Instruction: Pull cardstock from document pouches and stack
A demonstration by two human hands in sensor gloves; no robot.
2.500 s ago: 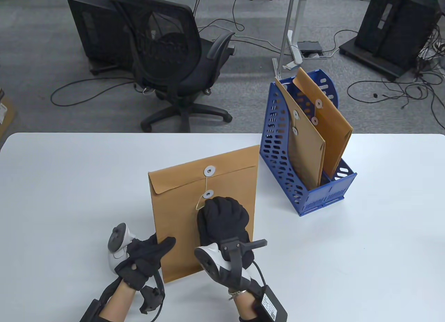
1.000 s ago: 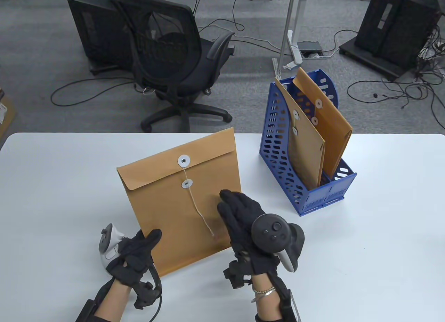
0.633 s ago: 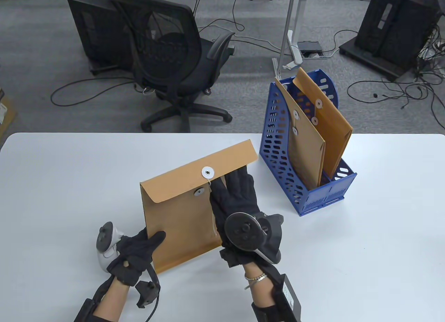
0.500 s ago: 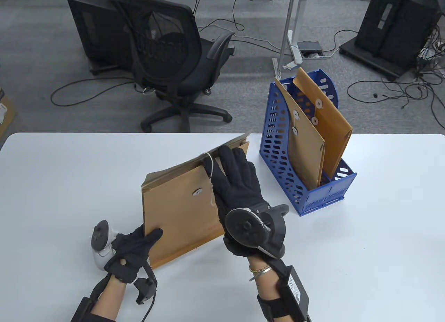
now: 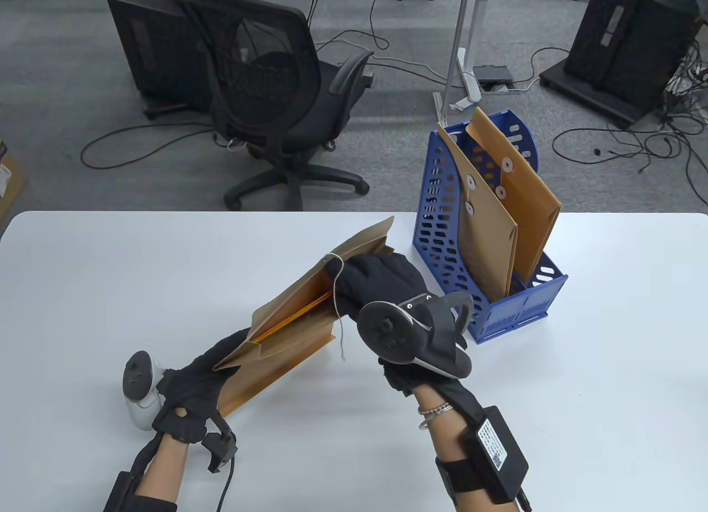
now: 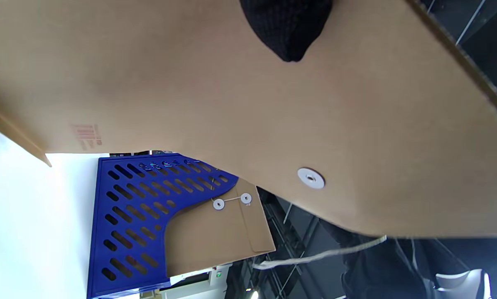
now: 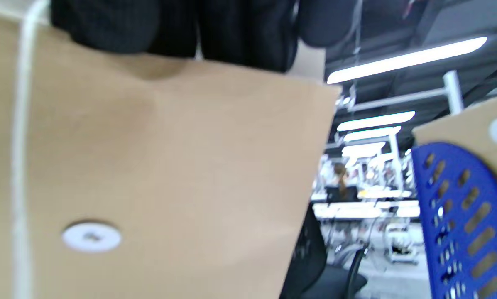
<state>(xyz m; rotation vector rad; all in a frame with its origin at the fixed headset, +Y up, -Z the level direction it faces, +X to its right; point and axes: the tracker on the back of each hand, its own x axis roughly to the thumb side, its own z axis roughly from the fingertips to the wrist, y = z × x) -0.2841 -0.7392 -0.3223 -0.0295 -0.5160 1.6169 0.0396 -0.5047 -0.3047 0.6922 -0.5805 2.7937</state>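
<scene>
A brown string-tie document pouch [image 5: 287, 335] is held above the white table [image 5: 110, 291], tilted, its mouth open toward me. A thin orange edge of cardstock [image 5: 296, 314] shows inside the mouth. My left hand [image 5: 193, 385] grips the pouch's lower left end; a fingertip [image 6: 287, 29] lies on its face in the left wrist view. My right hand [image 5: 381, 285] has its fingers hooked over the pouch's front wall at the open mouth, under the raised flap [image 5: 354, 244]. The loose string [image 5: 338, 313] hangs by the hand. The pouch [image 7: 157, 166] fills the right wrist view.
A blue perforated file rack [image 5: 481, 241] stands at the table's right back and holds two more brown pouches [image 5: 492, 235], upright. It also shows in the left wrist view [image 6: 144, 220]. An office chair [image 5: 276, 97] stands beyond the far edge.
The string came unwound, and the right hand lifted the flap and reached into the mouth. The pouch tipped from standing upright to lying low, mouth toward me. The left hand slid left along it.
</scene>
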